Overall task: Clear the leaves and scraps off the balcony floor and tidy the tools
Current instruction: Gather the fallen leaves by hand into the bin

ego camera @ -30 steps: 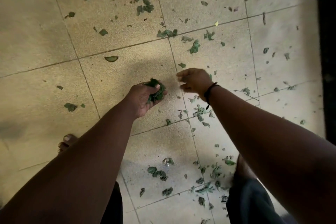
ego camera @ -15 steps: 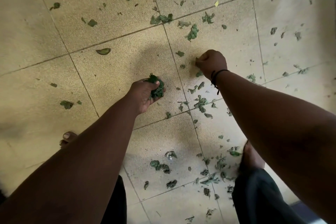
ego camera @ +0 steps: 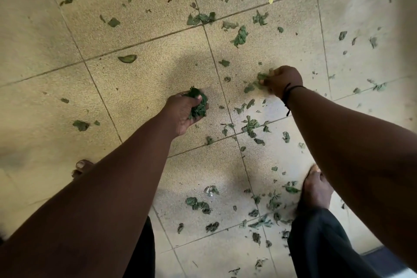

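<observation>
Pulled back from the tile seam since half a second ago: right hand [ego camera: 283,80], fingers now pinched on torn green leaf scraps [ego camera: 261,77].

Cupped round a crumpled green leaf wad [ego camera: 198,106]: left hand [ego camera: 184,111]. Probably overfull; could spill over the speckled beige tiled floor [ego camera: 135,101], littered all around.

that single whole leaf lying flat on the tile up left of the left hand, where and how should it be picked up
The whole leaf lies flat and alone on the tiled floor, nothing touching it. Best grip is probably a fingertip pinch on its pointed right end, coming from above and the right, since the flat blade offers no raised edge. The right hand is already pinching leaves and the left hand is full.
</observation>
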Action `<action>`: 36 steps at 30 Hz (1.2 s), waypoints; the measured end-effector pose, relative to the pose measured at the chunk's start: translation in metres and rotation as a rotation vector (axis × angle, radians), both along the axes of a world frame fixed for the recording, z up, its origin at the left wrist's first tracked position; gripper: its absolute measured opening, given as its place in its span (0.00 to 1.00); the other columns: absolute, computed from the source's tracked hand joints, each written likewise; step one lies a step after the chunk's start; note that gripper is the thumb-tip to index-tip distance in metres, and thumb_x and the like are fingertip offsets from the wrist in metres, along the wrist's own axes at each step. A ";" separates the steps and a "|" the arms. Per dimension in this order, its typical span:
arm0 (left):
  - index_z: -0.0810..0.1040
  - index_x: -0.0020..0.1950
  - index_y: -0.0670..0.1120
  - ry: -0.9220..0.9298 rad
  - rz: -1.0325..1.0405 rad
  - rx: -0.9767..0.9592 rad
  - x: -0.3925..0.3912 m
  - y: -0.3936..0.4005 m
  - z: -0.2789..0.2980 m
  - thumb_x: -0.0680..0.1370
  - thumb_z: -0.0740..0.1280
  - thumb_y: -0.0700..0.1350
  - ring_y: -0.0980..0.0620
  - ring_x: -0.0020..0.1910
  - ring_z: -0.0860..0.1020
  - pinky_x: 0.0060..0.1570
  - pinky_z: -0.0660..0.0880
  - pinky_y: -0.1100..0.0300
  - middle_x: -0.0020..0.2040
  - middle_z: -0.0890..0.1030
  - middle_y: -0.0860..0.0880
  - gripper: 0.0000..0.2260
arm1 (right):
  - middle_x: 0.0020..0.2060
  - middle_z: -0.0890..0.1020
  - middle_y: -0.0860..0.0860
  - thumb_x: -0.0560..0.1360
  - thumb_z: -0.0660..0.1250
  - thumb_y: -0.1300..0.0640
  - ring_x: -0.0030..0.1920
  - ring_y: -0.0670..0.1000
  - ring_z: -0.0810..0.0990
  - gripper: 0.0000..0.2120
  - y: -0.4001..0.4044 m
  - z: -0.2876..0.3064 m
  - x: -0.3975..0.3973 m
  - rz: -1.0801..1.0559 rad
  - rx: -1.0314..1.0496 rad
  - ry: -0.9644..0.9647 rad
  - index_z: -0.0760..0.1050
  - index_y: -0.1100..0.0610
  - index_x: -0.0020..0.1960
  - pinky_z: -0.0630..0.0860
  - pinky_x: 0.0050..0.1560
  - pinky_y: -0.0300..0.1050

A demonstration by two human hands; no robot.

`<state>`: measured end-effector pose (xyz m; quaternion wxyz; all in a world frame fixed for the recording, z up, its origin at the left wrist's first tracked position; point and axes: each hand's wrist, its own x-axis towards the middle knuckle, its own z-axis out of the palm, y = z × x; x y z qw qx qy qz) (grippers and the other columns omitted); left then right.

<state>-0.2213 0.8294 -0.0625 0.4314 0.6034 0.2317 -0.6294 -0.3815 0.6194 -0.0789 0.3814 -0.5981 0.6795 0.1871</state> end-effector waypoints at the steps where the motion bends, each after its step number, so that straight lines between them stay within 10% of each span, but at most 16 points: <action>1: 0.81 0.53 0.44 0.001 -0.004 0.000 0.000 0.001 0.000 0.79 0.65 0.34 0.49 0.47 0.83 0.45 0.80 0.56 0.51 0.84 0.46 0.08 | 0.47 0.77 0.54 0.69 0.76 0.56 0.48 0.54 0.77 0.15 0.003 -0.001 0.003 0.036 -0.067 0.027 0.72 0.56 0.49 0.78 0.53 0.53; 9: 0.80 0.56 0.43 -0.014 0.018 0.015 0.012 0.008 0.007 0.80 0.64 0.34 0.49 0.47 0.82 0.41 0.79 0.58 0.49 0.83 0.46 0.09 | 0.47 0.80 0.60 0.74 0.66 0.55 0.42 0.59 0.78 0.08 0.013 0.007 0.022 0.525 -0.093 0.137 0.75 0.55 0.37 0.71 0.41 0.44; 15: 0.80 0.58 0.43 -0.027 0.078 0.013 0.026 0.010 0.013 0.80 0.64 0.34 0.48 0.48 0.82 0.41 0.78 0.58 0.54 0.82 0.44 0.10 | 0.35 0.80 0.48 0.73 0.71 0.59 0.35 0.47 0.77 0.04 0.029 0.036 0.071 0.356 0.105 -0.201 0.76 0.56 0.45 0.73 0.30 0.38; 19: 0.79 0.61 0.44 -0.029 0.155 0.024 0.030 0.013 0.021 0.80 0.62 0.33 0.47 0.50 0.81 0.42 0.79 0.55 0.58 0.80 0.42 0.13 | 0.42 0.83 0.52 0.77 0.68 0.59 0.38 0.47 0.77 0.06 0.083 0.058 0.103 0.337 0.395 -0.313 0.79 0.60 0.52 0.78 0.41 0.41; 36: 0.80 0.57 0.38 0.206 0.620 0.006 -0.044 0.090 0.097 0.77 0.67 0.38 0.43 0.48 0.83 0.43 0.78 0.53 0.48 0.85 0.40 0.10 | 0.47 0.75 0.44 0.78 0.64 0.55 0.44 0.41 0.74 0.05 0.216 0.122 0.063 0.397 0.116 -0.259 0.76 0.48 0.45 0.68 0.40 0.29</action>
